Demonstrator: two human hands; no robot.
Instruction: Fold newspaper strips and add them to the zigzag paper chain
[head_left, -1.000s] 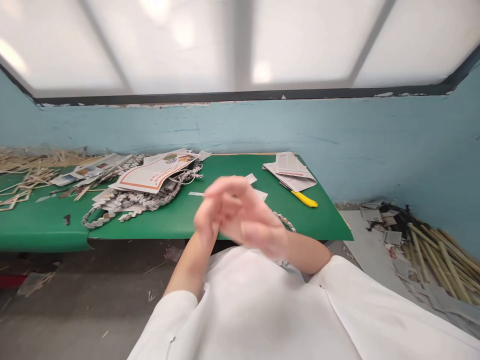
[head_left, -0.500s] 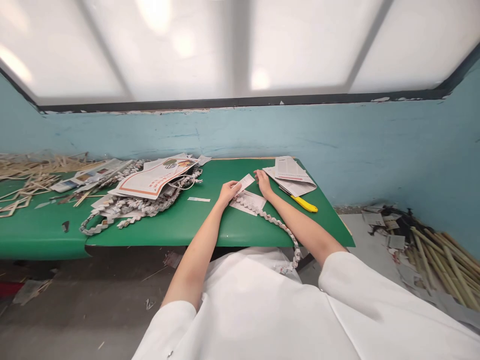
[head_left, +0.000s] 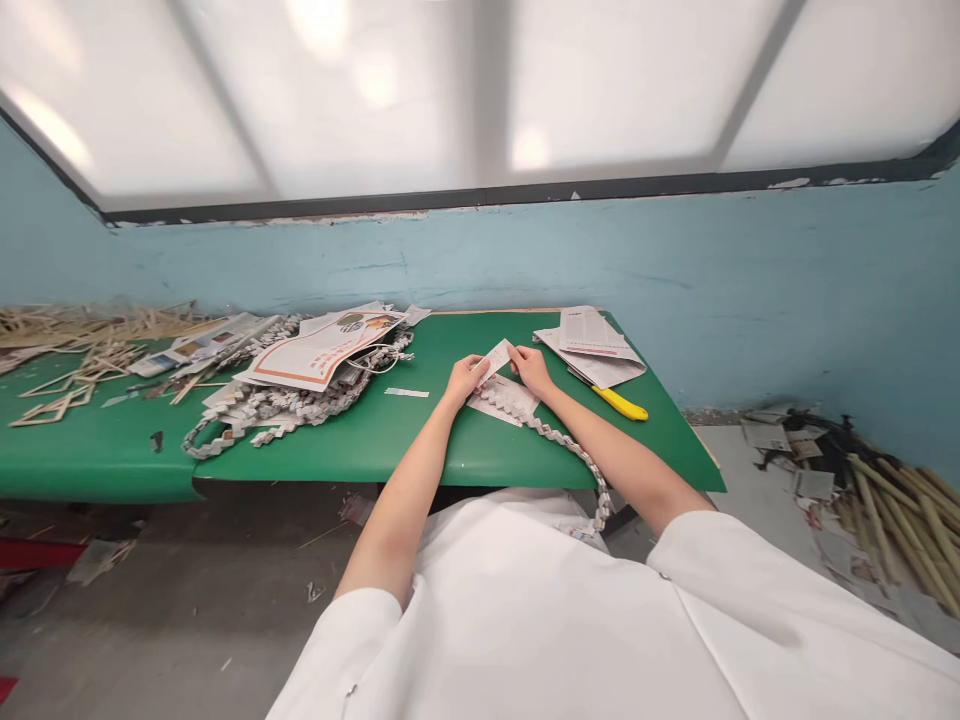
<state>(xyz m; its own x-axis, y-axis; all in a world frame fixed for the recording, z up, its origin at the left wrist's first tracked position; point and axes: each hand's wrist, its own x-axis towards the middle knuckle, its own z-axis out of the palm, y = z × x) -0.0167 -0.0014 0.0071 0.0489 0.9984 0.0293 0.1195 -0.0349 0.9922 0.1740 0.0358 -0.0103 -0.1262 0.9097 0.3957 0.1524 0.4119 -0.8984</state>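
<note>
Between my hands is a small pale strip of printed paper (head_left: pixel 496 359). My left hand (head_left: pixel 466 380) pinches its near left end, and my right hand (head_left: pixel 531 368) has its fingers closed on the far right end. Under them a larger sheet of paper (head_left: pixel 517 402) lies flat on the green table (head_left: pixel 495 455). A chain of folded paper (head_left: pixel 566 440) starts on that sheet near my left hand, runs right under my right forearm and hangs over the table's front edge to my lap.
Right of my hands lie folded newspapers (head_left: pixel 600 350) and a yellow-handled tool (head_left: pixel 621 403), partly under them. To the left are a lone paper strip (head_left: pixel 406 393), a heap of folded-paper chains (head_left: pixel 300 408) under a printed sheet (head_left: pixel 322 352), and thin wooden sticks (head_left: pixel 97 350). Bamboo poles (head_left: pixel 900 515) lie at right.
My right hand, loosely apart from the strip before, has moved in and closed on its far end. My left hand keeps its grip. The view has shifted slightly.
</note>
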